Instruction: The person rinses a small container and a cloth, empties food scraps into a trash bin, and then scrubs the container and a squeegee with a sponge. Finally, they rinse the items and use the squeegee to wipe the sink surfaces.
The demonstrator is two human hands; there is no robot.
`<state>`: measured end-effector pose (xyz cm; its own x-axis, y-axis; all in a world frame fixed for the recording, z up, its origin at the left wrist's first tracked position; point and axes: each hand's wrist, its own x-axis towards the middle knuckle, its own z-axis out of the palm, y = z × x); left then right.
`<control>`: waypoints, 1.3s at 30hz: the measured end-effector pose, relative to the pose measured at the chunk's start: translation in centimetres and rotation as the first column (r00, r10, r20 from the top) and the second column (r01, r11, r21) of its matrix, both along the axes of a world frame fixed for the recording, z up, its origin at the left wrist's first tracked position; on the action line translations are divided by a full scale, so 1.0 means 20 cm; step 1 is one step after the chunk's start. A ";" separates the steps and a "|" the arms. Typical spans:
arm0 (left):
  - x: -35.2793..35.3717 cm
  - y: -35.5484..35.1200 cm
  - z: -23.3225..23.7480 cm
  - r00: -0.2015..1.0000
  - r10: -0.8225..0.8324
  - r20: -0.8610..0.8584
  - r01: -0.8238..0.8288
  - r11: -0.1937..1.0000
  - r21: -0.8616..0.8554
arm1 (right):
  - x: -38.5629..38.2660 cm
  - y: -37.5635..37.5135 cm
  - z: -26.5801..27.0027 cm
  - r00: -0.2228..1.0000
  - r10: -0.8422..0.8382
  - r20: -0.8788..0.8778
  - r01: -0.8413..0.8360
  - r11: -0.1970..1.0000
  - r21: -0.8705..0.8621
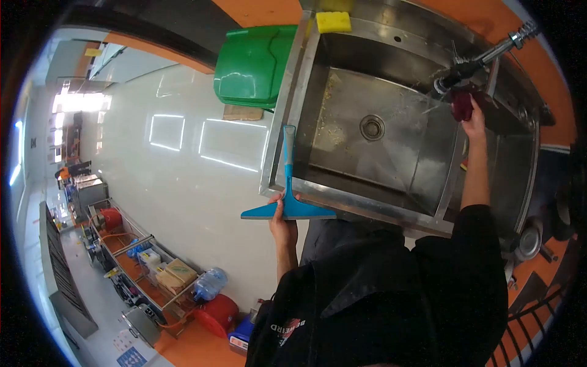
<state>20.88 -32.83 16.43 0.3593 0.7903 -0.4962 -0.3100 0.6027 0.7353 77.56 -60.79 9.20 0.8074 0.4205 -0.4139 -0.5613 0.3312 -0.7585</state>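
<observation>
My left hand (284,227) is wrapped round the head of a blue squeegee (289,202), beside the sink's near left corner. The squeegee's handle points away from me along the sink's left edge. On the right, my right hand (474,122) grips a dark red cloth (462,106) just below the spray nozzle (445,82). Water sprays from the nozzle near the cloth. The steel sink (391,177) has a round drain and small pale scraps on its left side.
A yellow sponge (334,22) lies on the sink's far left rim. Left of the sink stands a green bin (254,67). A shelf cart with boxes (176,275), a water bottle (210,284) and a red bucket (216,315) are at the lower left. A second basin (510,165) adjoins on the right.
</observation>
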 end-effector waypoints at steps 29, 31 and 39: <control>-0.01 0.19 0.08 0.997 -0.076 -0.017 0.075 0.995 -0.062 | -0.01 -0.04 -0.75 0.978 -0.171 0.118 0.116 0.921 0.371; 0.00 0.21 0.04 1.000 -0.021 0.009 0.022 0.999 -0.050 | -0.26 0.09 -0.86 0.929 0.064 0.366 -0.051 0.998 -0.045; -0.02 0.30 0.08 0.999 -0.030 -0.034 0.026 0.994 -0.110 | -0.93 1.28 -1.12 0.881 0.111 -0.461 0.034 0.955 0.294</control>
<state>20.46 -26.83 18.03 0.3610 0.7205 -0.5920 -0.2664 0.6881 0.6750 58.95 -35.11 -13.17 0.5297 0.6046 -0.5949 -0.8415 0.4626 -0.2791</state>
